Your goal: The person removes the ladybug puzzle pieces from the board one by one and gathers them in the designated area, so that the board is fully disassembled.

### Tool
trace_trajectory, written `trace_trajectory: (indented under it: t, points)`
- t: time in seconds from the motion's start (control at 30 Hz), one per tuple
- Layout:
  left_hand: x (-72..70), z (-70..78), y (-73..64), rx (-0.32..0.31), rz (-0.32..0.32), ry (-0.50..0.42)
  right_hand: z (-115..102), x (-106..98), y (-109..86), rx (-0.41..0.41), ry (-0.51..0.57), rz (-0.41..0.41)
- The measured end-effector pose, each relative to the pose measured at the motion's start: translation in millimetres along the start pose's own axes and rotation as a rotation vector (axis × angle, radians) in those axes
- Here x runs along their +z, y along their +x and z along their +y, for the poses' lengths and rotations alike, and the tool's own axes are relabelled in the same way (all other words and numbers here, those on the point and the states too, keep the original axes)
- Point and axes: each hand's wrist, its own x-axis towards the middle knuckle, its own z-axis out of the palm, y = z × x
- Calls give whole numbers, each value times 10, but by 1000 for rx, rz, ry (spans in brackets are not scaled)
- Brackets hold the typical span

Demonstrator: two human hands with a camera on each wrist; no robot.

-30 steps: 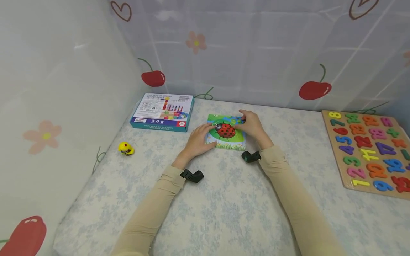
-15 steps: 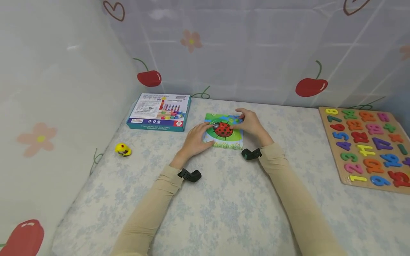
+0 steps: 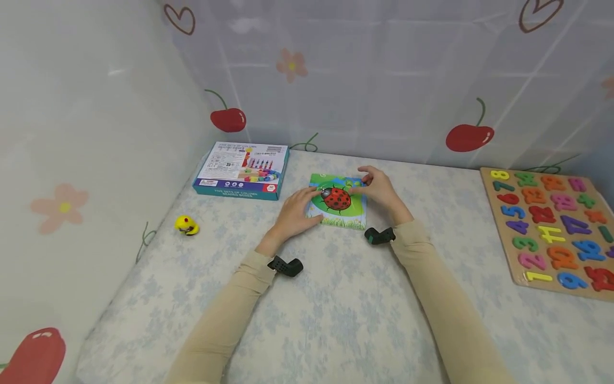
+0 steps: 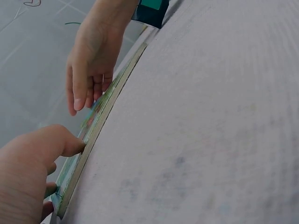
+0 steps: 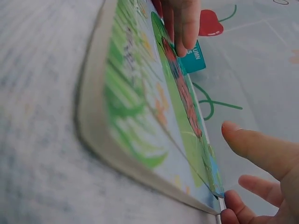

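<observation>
A square ladybug jigsaw puzzle (image 3: 352,212) with a green and blue picture lies flat on the cloth, between both hands. My left hand (image 3: 293,213) rests on its left side, fingers spread over the picture. In the left wrist view the left thumb (image 4: 70,143) touches the front edge of the board. At the upper right corner is my right hand (image 3: 382,193). The right wrist view shows its thumb (image 5: 254,147) lifted apart from the board, while the lower fingers (image 5: 237,207) are right at the corner, beside a slightly raised blue-green piece (image 5: 215,175).
A flat boxed bead set (image 3: 240,173) lies at the back left, with a small yellow toy (image 3: 187,225) in front of it. On the right lies a wooden number board (image 3: 508,256). Printed curtains (image 3: 364,106) stand behind and to the left.
The head view shifts slightly. Both hands stay at the puzzle in nearly the same places, and the puzzle lies where it was.
</observation>
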Motion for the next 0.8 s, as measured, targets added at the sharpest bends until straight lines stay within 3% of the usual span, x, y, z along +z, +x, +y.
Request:
trace_trajectory:
  t: [0.8]
  points:
    - [13,-1,-11,7,10,9,-74,23,-36,59,88,64]
